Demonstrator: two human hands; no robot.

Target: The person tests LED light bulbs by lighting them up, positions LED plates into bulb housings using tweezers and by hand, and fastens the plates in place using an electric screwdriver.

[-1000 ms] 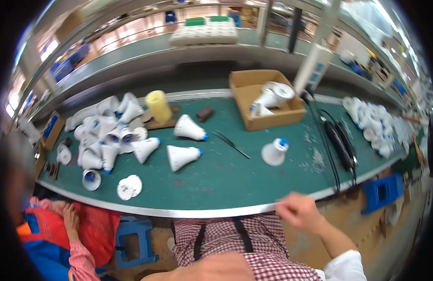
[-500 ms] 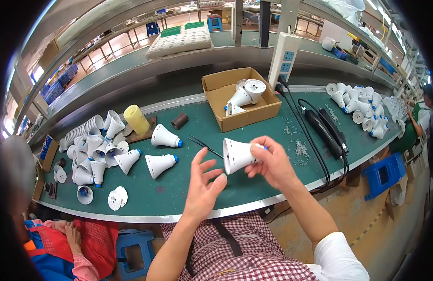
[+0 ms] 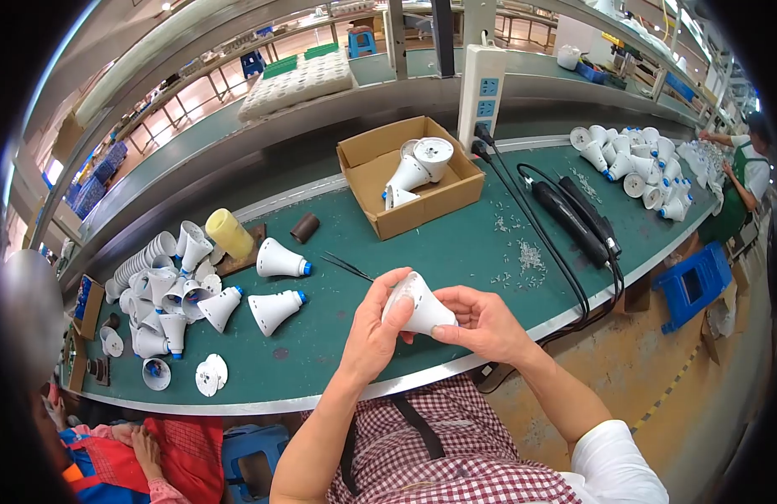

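Observation:
Between my hands is a white cone-shaped bulb housing [image 3: 424, 309], its wide end tilted up to the left. My left hand [image 3: 376, 329] wraps the wide end, thumb across its side. At the narrow end, my right hand [image 3: 487, 328] grips with thumb and fingers, covering the base. Black tweezers [image 3: 348, 267] lie on the table just beyond my left hand. Two more housings with blue bases, an upper one [image 3: 281, 259] and a lower one [image 3: 275, 312], rest to the left of them.
A heap of housings [image 3: 171, 294] and white discs [image 3: 210, 375] lie left. Behind stands a cardboard box [image 3: 422, 220] holding bulbs. Black corded tools [image 3: 569, 220] and scattered clear bits [image 3: 529, 259] lie right, before another bulb pile [image 3: 645, 164]. People sit left and stand far right.
My left hand, open and apart before, has closed around the housing's wide end. The housing has come lower and tilted, its wide end turning up. The view has shifted slightly.

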